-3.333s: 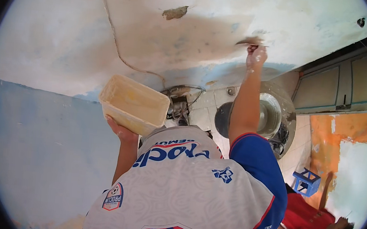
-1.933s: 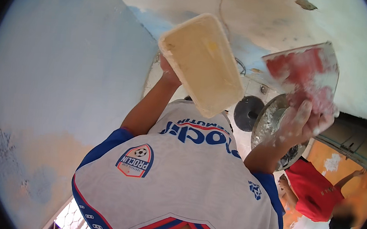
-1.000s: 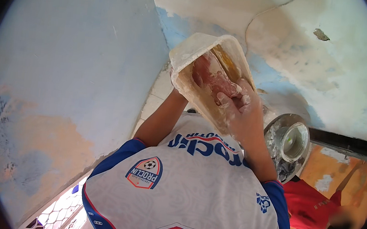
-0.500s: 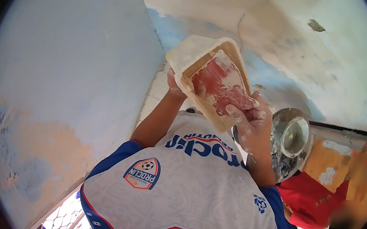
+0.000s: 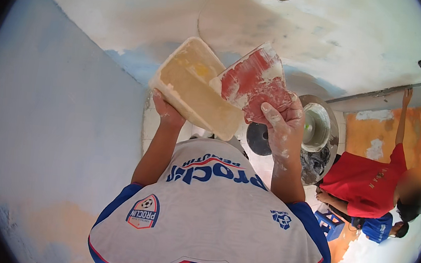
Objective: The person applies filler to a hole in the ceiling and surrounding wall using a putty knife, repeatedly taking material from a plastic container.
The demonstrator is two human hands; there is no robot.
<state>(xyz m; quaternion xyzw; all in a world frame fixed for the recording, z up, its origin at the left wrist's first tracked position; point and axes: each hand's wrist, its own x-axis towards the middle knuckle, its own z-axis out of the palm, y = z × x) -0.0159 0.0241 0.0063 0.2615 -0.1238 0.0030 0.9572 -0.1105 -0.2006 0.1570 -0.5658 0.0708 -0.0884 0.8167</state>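
Observation:
A cream rectangular plastic tub [image 5: 213, 104], crusted with pale filler, is held tilted in front of my chest. My left hand [image 5: 168, 111] is closed on its lower left side, with most of the fingers hidden behind it. My right hand [image 5: 286, 127] grips a flat red scraper [image 5: 256, 77] smeared with whitish paste, the thumb pressed on its near face. The scraper's blade points up and overlaps the tub's right edge; whether the two touch I cannot tell.
Patchy white and blue wall [image 5: 331, 36] spans the far side; a grey-blue wall [image 5: 75, 118] stands left. At right are a whitish bucket [image 5: 317, 126], a dark round thing [image 5: 259, 138] and a blue stool [image 5: 330, 225]. A person in red [image 5: 363, 181] reaches to the wall, near another in blue [image 5: 377, 229].
The scraper, which lay over the tub's inside, has come out to its right side. The tub has shifted left and tilted differently. My view has turned toward the right, showing more of the people.

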